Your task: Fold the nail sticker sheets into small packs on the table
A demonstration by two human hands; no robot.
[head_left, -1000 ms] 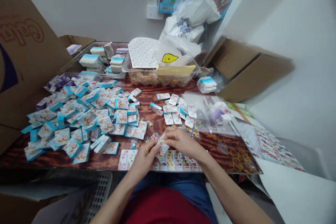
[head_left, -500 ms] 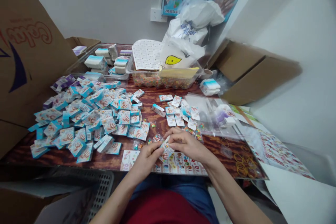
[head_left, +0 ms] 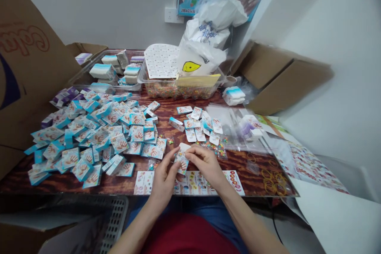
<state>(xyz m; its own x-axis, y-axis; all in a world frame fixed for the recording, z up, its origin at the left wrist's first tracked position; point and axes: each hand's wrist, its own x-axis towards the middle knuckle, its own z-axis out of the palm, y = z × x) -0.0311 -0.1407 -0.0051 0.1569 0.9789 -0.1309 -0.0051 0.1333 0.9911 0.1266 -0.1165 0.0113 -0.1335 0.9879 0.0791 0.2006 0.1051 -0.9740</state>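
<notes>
Since you are working at the table's near edge, where is your small printed packet (head_left: 181, 162)?

Shown at centre: you are holding it between both hands, just above a printed sticker sheet (head_left: 190, 184) on the woodgrain tabletop (head_left: 250, 178).

And how are you gripping it?

Your left hand (head_left: 163, 176) is closing narrowly on it from the left, and your right hand (head_left: 205, 162) is pinching it from the upper right, both with the fingers drawn in. Whether it is card or a film-wrapped piece is too small to tell.

What are you risking at this point?

You are working close to loose coloured beads (head_left: 218, 150) on your right, so a slipping pinch could drop the packet among them. A wide sweep of your left wrist could be pushing into the heap of teal-edged packets (head_left: 95, 139). On the right, the slick clear zip bags (head_left: 235, 127) could be sliding if your forearm catches them, carrying nearby pieces along
</notes>
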